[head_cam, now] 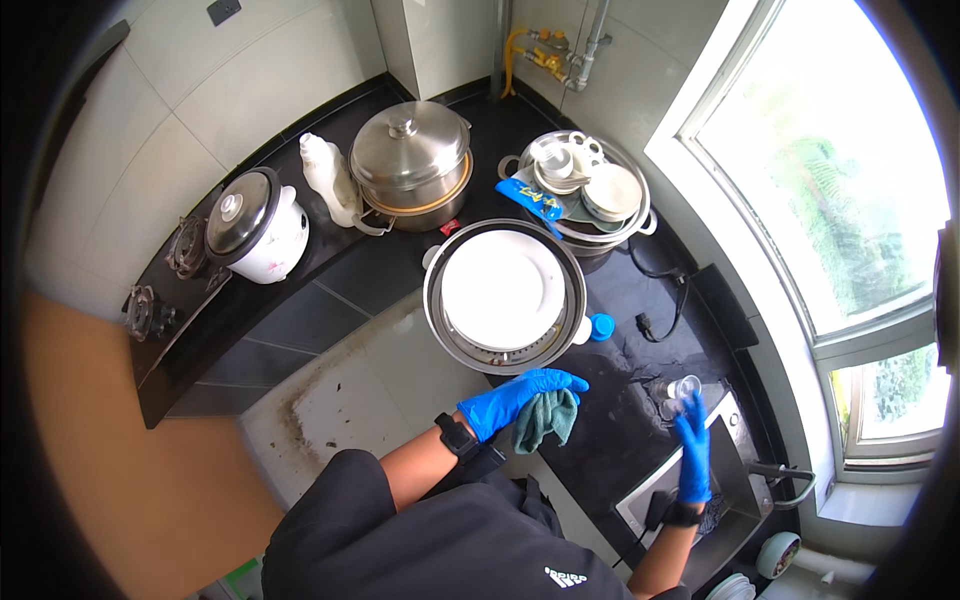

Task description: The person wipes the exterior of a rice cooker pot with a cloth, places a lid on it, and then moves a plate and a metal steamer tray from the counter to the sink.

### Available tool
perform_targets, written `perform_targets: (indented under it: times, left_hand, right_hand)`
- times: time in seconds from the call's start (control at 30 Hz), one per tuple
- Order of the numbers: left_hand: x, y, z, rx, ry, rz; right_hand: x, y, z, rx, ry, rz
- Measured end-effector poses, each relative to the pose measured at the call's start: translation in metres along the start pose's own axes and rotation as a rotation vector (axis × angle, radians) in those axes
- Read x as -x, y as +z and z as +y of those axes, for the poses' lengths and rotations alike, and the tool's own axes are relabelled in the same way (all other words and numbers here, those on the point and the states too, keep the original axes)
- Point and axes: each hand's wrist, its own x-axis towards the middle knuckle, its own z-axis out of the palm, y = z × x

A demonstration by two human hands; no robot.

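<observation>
My left hand (525, 397), in a blue rubber glove, grips a crumpled green cloth (545, 421) just below a wide metal pot. On that pot's steamer tray (505, 360) lies a large white plate (502, 289). My right hand (693, 442), gloved alike, reaches over the near end of the counter by the sink (645, 495). Its fingertips are at a small clear container (686, 387); whether they touch it is unclear from the blur. A blue cap (601, 327) stands beside the pot's right handle.
Behind are a lidded steel pot (409, 150), a white bottle (328, 180) and a rice cooker (259, 225). Stacked bowls (611, 193) and a blue packet (529, 198) rest on another pot. A black power cord (664, 322) lies near the window; a faucet (787, 480) stands by the sink.
</observation>
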Motion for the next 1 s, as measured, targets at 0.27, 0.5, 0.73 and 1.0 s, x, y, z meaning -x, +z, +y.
perform_targets:
  times: [0.27, 0.5, 0.73, 1.0]
  left_hand:
    - [-0.013, 0.125, -0.029, -0.09, 0.329, -0.366]
    - [0.011, 0.197, -0.113, -1.572, 0.967, -0.17]
    - [0.063, 0.19, -0.16, -1.404, 0.725, -0.106]
    - [0.093, 0.208, -0.203, -0.776, 0.135, -0.02]
  right_hand:
    - [0.083, 0.058, 0.045, -0.226, -0.158, -0.157]
    - [0.174, 0.037, 0.092, -0.751, -0.243, -0.049]
    - [0.22, 0.035, 0.059, -0.76, -0.262, 0.189]
    - [0.256, 0.033, 0.058, -0.953, -0.259, 0.382]
